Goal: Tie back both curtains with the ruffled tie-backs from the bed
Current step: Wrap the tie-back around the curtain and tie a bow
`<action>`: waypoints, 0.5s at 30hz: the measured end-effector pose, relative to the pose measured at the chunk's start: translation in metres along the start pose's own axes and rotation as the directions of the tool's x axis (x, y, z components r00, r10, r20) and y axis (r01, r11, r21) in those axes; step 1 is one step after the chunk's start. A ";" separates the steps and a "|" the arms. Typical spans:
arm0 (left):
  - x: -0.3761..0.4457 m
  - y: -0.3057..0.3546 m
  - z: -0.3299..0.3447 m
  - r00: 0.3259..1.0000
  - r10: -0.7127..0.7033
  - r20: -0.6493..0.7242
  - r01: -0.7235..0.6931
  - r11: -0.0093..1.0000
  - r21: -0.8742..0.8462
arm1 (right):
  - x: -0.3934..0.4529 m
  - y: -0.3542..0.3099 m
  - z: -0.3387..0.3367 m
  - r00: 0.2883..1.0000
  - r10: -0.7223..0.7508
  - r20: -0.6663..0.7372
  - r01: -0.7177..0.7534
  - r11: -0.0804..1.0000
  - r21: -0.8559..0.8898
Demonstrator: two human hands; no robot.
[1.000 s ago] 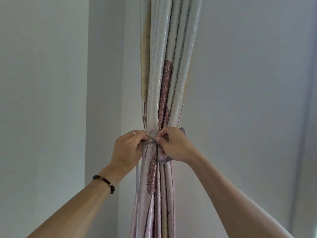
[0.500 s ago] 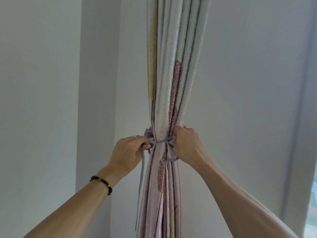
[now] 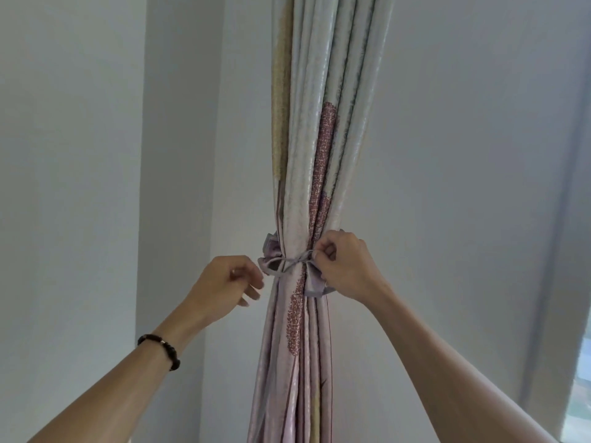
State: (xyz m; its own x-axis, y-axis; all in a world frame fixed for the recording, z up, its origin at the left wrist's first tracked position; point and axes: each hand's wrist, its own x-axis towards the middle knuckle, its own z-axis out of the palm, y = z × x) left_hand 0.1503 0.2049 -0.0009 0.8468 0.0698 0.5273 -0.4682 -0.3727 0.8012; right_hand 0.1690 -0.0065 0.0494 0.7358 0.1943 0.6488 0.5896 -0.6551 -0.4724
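I am pinching the thin grey cord [image 3: 292, 261] of the ruffled lilac fabric tie-back [image 3: 271, 255] in each hand, left hand [image 3: 228, 284] just left of the gathered pale patterned curtain [image 3: 316, 174], right hand [image 3: 347, 266] against its right edge (nearer the knot), the cord lying crosswise.

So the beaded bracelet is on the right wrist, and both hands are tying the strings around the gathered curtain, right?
Not quite: the head view shows the beaded bracelet on the left wrist. The left hand and right hand are tying the strings around the gathered curtain.
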 end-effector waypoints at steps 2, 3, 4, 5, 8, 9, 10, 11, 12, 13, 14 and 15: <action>0.002 0.002 -0.003 0.963 0.100 -0.252 -0.060 0.985 0.164 | 0.000 -0.002 0.001 1.000 0.001 0.005 -0.001 1.000 0.016; 0.004 0.006 -0.002 0.936 0.173 -0.307 -0.098 0.964 0.246 | 0.000 -0.002 0.002 1.000 -0.001 0.011 0.001 1.000 0.023; 0.007 0.010 0.000 0.924 0.240 -0.297 -0.141 0.937 0.320 | 0.000 -0.003 0.003 1.000 -0.004 0.016 0.003 1.000 0.030; 0.010 0.013 0.003 0.929 0.280 -0.243 -0.173 0.906 0.385 | 0.000 -0.003 0.004 1.000 -0.006 0.023 0.005 0.999 0.041; 0.018 0.021 0.011 0.974 0.220 -0.056 -0.167 0.861 0.481 | 0.000 -0.003 0.006 0.999 -0.014 0.035 0.012 0.998 0.059; 0.019 0.023 0.014 0.983 0.183 -0.012 -0.155 0.865 0.477 | 0.000 -0.002 0.007 0.999 -0.019 0.038 0.016 0.998 0.066; 0.020 0.023 0.016 0.986 0.163 0.019 -0.153 0.870 0.470 | 0.000 -0.002 0.008 0.999 -0.022 0.042 0.019 0.997 0.074; 0.020 0.023 0.019 0.987 0.157 0.034 -0.155 0.871 0.467 | 0.000 -0.002 0.008 0.999 -0.024 0.046 0.020 0.997 0.081; 0.019 0.023 0.021 0.987 0.155 0.039 -0.156 0.875 0.459 | 0.000 -0.001 0.008 0.999 -0.024 0.047 0.020 0.996 0.084; 0.019 0.023 0.022 0.988 0.154 0.034 -0.153 0.881 0.447 | 0.000 0.000 0.007 0.999 -0.023 0.046 0.019 0.996 0.089; 0.019 0.024 0.021 0.988 0.154 0.029 -0.152 0.890 0.430 | 0.000 0.001 0.006 0.999 -0.021 0.045 0.017 0.995 0.095; 0.018 0.025 0.020 0.989 0.148 0.028 -0.147 0.903 0.403 | 0.001 0.002 0.005 0.999 -0.017 0.043 0.013 0.995 0.102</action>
State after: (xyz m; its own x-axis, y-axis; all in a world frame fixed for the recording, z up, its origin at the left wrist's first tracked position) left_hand 0.1591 0.1784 0.0230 0.7748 -0.0122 0.6321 -0.4454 -0.7201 0.5320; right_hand 0.1720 -0.0042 0.0461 0.7393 0.2371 0.6303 0.6298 -0.5748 -0.5224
